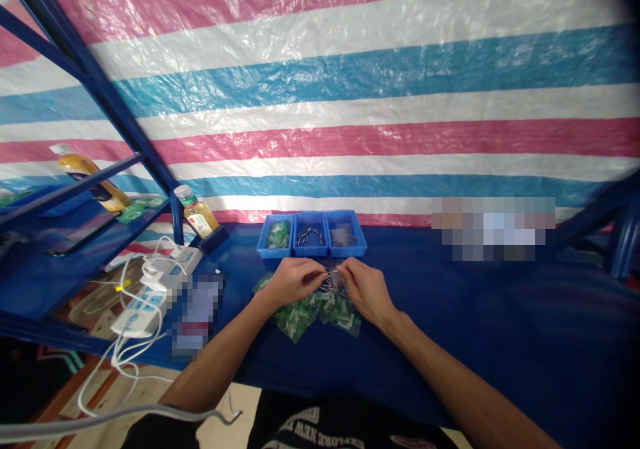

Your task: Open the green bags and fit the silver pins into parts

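Note:
My left hand [296, 281] and my right hand [367, 290] meet over the table, each with thumb and finger pinched together. Whatever is between the fingertips is too small to make out. Small metal pins and clear plastic [334, 282] lie just beneath the fingertips. Under and in front of the hands spreads a pile of small green-tinted plastic packets [296, 322]. Behind them three joined blue bins stand in a row: the left bin [275, 253] holds green packets, the middle bin [311, 251] dark metal pins, the right bin [347, 251] clear plastic bags.
On the left lie a white power strip [143, 312] with tangled white cables and a blurred phone-like object [197, 312]. A drink bottle [199, 214] stands near the blue frame post; another bottle [95, 179] is farther left. A striped plastic sheet [350, 102] hangs behind the blue table [450, 329].

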`<state>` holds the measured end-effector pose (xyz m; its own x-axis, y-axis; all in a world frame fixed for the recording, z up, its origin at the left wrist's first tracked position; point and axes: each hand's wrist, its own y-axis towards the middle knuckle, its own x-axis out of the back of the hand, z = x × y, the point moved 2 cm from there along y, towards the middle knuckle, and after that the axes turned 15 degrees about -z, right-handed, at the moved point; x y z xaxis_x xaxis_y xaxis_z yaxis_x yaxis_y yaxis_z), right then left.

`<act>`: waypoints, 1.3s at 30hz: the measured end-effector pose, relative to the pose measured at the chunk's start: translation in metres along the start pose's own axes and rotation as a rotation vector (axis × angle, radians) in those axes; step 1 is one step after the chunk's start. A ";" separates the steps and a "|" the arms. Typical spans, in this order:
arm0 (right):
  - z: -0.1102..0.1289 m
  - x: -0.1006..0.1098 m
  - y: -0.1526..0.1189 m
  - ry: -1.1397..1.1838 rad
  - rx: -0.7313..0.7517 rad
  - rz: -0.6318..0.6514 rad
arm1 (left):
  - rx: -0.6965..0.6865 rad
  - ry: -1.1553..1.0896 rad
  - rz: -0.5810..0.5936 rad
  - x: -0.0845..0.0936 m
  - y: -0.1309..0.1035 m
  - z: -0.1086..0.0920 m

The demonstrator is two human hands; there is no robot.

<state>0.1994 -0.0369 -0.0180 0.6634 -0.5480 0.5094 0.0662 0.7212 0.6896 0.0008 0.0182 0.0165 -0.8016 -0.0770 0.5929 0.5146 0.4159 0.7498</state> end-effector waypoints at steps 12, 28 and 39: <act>0.000 0.002 0.001 0.083 0.017 -0.027 | 0.008 -0.016 -0.049 0.000 -0.004 0.004; 0.005 0.003 0.001 0.247 0.022 0.005 | 0.053 -0.022 -0.001 0.001 -0.004 0.005; 0.006 0.002 0.000 0.268 0.037 0.024 | 0.044 -0.023 -0.021 0.002 -0.003 0.003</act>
<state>0.1958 -0.0403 -0.0139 0.8387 -0.3953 0.3746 0.0243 0.7143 0.6994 -0.0029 0.0200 0.0146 -0.8189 -0.0658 0.5702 0.4843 0.4541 0.7478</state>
